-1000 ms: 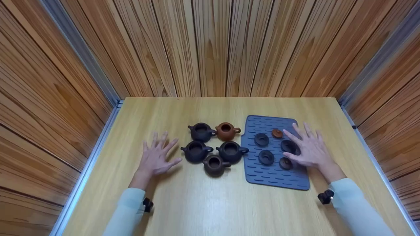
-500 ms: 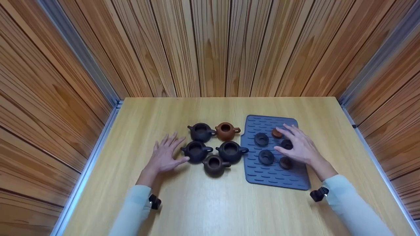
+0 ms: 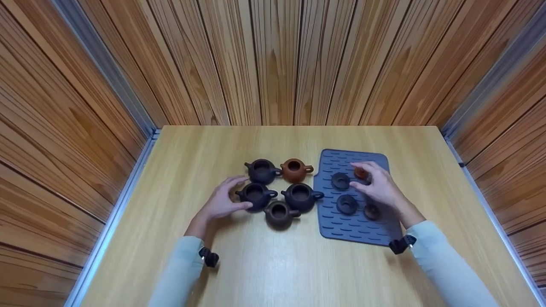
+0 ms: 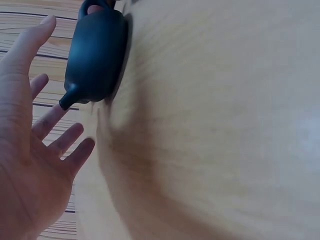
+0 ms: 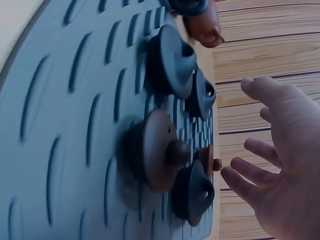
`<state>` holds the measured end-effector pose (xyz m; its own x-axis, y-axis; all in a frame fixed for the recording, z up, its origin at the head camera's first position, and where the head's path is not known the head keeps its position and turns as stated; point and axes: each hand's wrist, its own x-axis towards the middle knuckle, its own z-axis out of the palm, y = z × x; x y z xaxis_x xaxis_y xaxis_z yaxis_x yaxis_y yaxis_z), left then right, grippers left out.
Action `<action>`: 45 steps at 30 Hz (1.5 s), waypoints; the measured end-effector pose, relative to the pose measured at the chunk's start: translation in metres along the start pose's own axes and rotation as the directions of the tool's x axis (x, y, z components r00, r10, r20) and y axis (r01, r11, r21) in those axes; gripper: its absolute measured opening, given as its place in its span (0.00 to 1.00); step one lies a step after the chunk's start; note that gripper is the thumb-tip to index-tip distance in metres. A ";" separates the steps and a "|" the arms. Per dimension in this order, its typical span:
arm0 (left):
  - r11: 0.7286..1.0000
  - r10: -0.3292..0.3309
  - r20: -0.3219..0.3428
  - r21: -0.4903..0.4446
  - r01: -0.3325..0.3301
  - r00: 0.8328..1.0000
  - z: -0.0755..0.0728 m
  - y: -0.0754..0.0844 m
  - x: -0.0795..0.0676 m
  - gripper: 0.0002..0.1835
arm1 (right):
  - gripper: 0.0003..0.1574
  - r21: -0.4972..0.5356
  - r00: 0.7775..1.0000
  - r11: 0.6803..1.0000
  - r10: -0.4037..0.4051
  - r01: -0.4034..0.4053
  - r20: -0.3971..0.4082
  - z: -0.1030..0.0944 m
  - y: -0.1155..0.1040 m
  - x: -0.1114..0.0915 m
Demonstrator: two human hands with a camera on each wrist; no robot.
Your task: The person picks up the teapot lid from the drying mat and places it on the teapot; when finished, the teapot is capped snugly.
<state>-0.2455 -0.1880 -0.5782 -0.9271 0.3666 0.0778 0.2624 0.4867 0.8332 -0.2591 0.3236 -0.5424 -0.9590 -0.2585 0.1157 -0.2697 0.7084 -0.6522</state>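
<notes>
My left hand (image 3: 222,201) is spread beside a dark lidless teapot (image 4: 95,55), thumb and forefinger on either side of its spout end. The left wrist view shows its fingers loosely extended, with nothing gripped. Over a grey ribbed mat (image 3: 341,233) hovers my right hand (image 3: 381,185), its thumb and fingers apart above the teapot lids. A dark lid (image 5: 192,197) lies hidden below this hand in the head view. Near its fingertips is an orange-brown lid (image 3: 361,172). Two dark lids (image 3: 340,181) and a brown lid (image 3: 372,212) lie around it.
More lidless teapots cluster at the table's middle: a dark one (image 3: 261,174) behind, a reddish-brown one (image 3: 294,175), another dark one (image 3: 301,206) by the mat, and a brown one (image 3: 279,219) in front. Wooden plank walls (image 3: 273,64) enclose the table (image 3: 264,273).
My left hand has moved right to the nearest dark teapot. My right hand has moved left over the lids, and its widely spread fingers have drawn closer together.
</notes>
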 end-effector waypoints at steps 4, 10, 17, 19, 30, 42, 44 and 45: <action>0.998 0.009 -0.001 -0.055 -0.009 1.000 0.005 -0.003 0.003 0.45 | 0.37 0.063 1.000 0.998 0.008 -0.007 -0.010 0.007 0.000 0.006; 0.993 0.013 0.005 -0.115 -0.012 1.000 0.011 -0.005 0.005 0.44 | 0.33 0.138 0.999 0.989 0.053 -0.050 -0.015 0.013 0.000 0.009; 0.989 0.021 -0.005 -0.146 -0.022 1.000 0.014 -0.010 0.007 0.42 | 0.31 0.186 0.992 0.975 0.122 -0.124 0.022 0.021 -0.002 0.011; 0.989 0.011 -0.006 -0.146 -0.012 1.000 0.015 -0.011 0.007 0.42 | 0.31 0.199 0.990 0.970 0.136 -0.139 0.030 0.024 -0.001 0.011; 0.986 -0.062 -0.029 -0.155 0.057 0.998 0.016 -0.013 0.007 0.41 | 0.27 0.213 0.991 0.968 0.131 -0.129 0.006 0.040 0.003 0.016; 0.981 -0.092 -0.032 -0.172 0.085 0.995 0.016 -0.014 0.008 0.40 | 0.27 0.243 0.993 0.963 0.114 -0.116 0.024 0.045 0.009 0.016; 0.979 -0.103 -0.027 -0.178 0.097 0.994 0.016 -0.014 0.008 0.40 | 0.26 0.249 0.995 0.963 0.102 -0.104 0.023 0.044 0.010 0.016; 0.979 -0.105 -0.026 -0.180 0.099 0.994 0.016 -0.014 0.008 0.40 | 0.26 0.252 0.995 0.963 0.097 -0.100 0.025 0.044 0.010 0.016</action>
<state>-0.2524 -0.1790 -0.5984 -0.9561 0.2929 0.0042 0.1173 0.3697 0.9217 -0.2735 0.2978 -0.5803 -0.9782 -0.2052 0.0331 -0.1418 0.5423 -0.8281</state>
